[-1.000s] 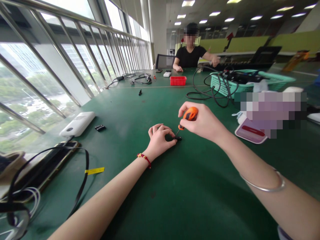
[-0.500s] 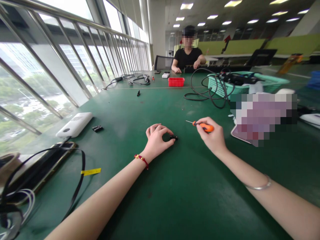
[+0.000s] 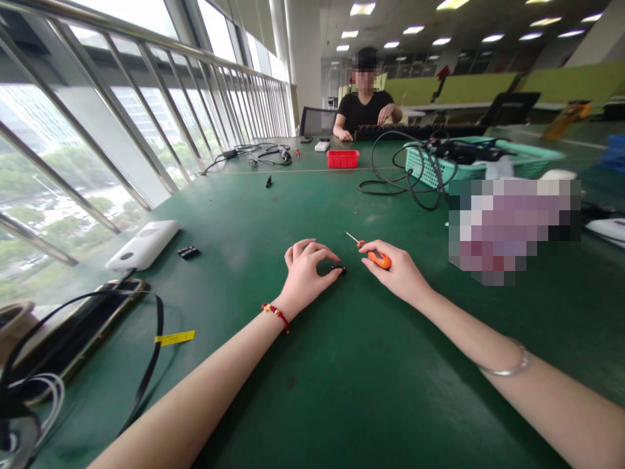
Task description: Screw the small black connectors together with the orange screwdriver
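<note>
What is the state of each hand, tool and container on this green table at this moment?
left hand: fingertips pinch the small black part.
small black part: pinned down on the green table.
right hand: closed on the orange screwdriver.
orange screwdriver: held low, tip pointing away, clear of the part.
red bin: upright, contents not visible.
teal basket: upright, black cables spilling over its rim.
</note>
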A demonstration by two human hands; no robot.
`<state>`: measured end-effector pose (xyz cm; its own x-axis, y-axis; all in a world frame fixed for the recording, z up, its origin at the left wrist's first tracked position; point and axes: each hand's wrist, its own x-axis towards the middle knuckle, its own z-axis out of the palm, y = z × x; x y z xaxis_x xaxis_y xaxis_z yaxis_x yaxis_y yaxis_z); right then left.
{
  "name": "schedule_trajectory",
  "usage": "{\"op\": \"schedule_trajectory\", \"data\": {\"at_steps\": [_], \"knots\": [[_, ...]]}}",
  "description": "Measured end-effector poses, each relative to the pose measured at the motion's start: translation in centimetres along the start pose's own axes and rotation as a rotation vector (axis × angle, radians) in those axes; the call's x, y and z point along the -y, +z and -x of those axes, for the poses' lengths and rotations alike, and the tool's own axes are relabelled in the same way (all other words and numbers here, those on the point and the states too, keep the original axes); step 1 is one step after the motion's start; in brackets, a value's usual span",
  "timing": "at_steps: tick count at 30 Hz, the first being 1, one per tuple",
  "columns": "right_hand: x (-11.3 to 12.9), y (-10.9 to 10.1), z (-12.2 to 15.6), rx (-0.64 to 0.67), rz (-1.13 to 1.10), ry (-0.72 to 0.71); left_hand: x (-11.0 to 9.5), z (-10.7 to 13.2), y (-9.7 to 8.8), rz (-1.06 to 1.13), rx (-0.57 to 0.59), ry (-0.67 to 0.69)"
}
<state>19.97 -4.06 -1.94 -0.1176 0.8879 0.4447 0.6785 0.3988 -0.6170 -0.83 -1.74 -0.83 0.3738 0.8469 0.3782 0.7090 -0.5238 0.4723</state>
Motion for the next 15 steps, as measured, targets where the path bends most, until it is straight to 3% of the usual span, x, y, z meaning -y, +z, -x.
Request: {"op": "schedule_trajectory", "data": {"at_steps": [9, 15], "knots": [[0.2, 0.0, 0.1, 0.006, -0.005, -0.006, -0.1, 0.0, -0.1, -0.013, 0.003, 0.001], [1.5, 0.8, 0.4, 0.11, -0.149, -0.006, -0.5, 0.2, -0.3, -0.001, -0.006, 0.067]]}}
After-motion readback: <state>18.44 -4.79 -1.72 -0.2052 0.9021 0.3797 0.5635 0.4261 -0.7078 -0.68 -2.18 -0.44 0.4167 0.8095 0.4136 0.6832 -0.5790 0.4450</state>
